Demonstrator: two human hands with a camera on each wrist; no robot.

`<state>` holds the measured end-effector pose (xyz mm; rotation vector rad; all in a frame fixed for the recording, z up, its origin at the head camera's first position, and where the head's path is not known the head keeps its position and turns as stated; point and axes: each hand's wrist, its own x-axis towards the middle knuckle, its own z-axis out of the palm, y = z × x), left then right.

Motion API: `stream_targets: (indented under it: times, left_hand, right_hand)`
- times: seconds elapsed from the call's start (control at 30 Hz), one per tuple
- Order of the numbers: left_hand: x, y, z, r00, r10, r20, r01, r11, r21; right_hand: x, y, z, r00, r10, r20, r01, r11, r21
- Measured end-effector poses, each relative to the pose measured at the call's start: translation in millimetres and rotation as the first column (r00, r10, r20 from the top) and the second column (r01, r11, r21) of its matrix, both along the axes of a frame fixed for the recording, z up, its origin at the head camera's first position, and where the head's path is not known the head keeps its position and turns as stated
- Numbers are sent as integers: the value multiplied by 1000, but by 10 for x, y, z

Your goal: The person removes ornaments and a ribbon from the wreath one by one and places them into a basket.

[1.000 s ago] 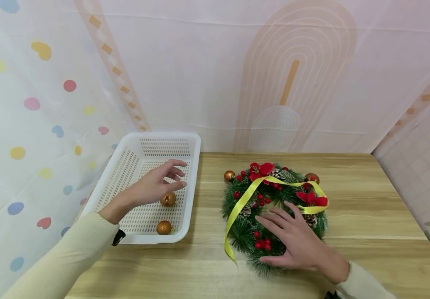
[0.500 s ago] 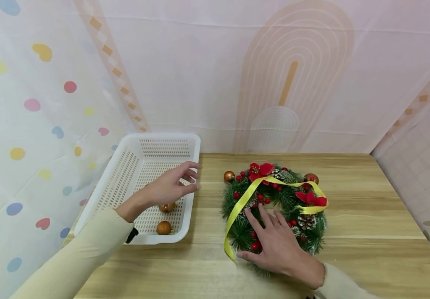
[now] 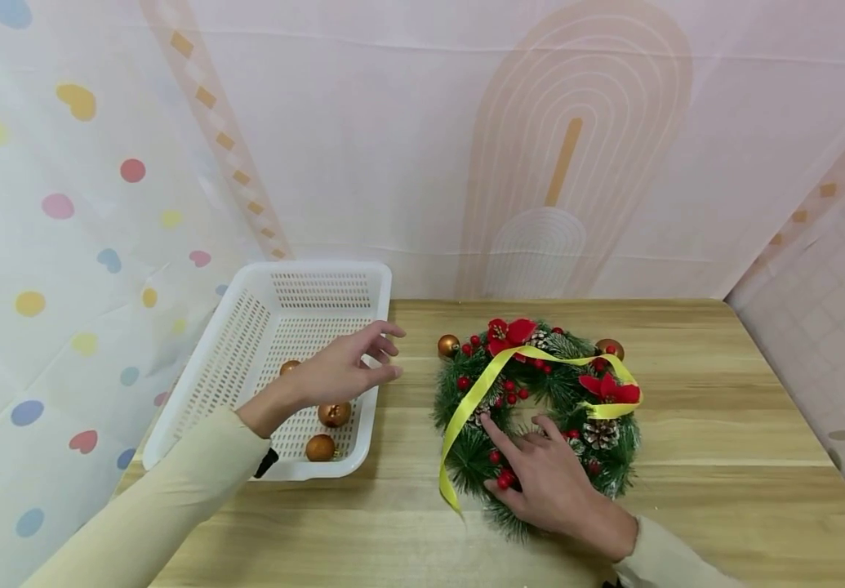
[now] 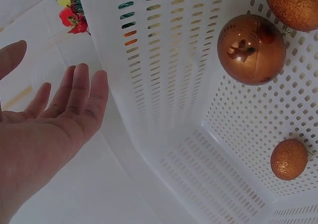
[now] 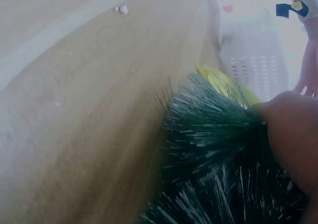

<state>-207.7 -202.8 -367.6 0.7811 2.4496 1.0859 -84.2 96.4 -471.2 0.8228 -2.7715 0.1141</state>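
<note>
In the head view, my left hand reaches over the right rim of a white plastic basket. Its fingers are loosely bent with nothing between them, as the left wrist view confirms. Beneath it in the basket lie a shiny copper bauble and two glittery ones, one nearer and one farther off. My right hand grips the near side of a green Christmas wreath, its fingers bent toward the centre hole and its thumb by the red berries. A yellow ribbon drapes across the wreath.
Two copper baubles, one at the left and one at the right, sit at the wreath's far edge. Red poinsettias and pinecones decorate it. The wooden table meets a patterned cloth backdrop.
My left hand has shifted right, from above the basket's middle to past its rim. The right hand has moved left over the wreath, and its fingers have bent in toward the hole.
</note>
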Motion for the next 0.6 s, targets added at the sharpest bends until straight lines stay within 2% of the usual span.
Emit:
stream_targets:
  times: [0.13, 0.33, 0.43, 0.6]
  left_hand:
    - [3, 17, -4, 1000, -10, 2, 10, 1000, -1]
    - [21, 55, 12, 1000, -13, 15, 13, 1000, -8]
    - [24, 76, 12, 1000, -20, 14, 21, 1000, -10]
    - [15, 127, -35, 999, -41, 27, 41, 999, -2]
  right_hand:
    - [-21, 41, -14, 998, 68, -17, -68, 998, -14]
    - [-46, 113, 5, 982, 186, 20, -186, 983, -4]
    - [-58, 167, 24, 963, 265, 44, -265, 964, -9]
    - [-97, 288, 72, 913, 400, 83, -399, 917, -23]
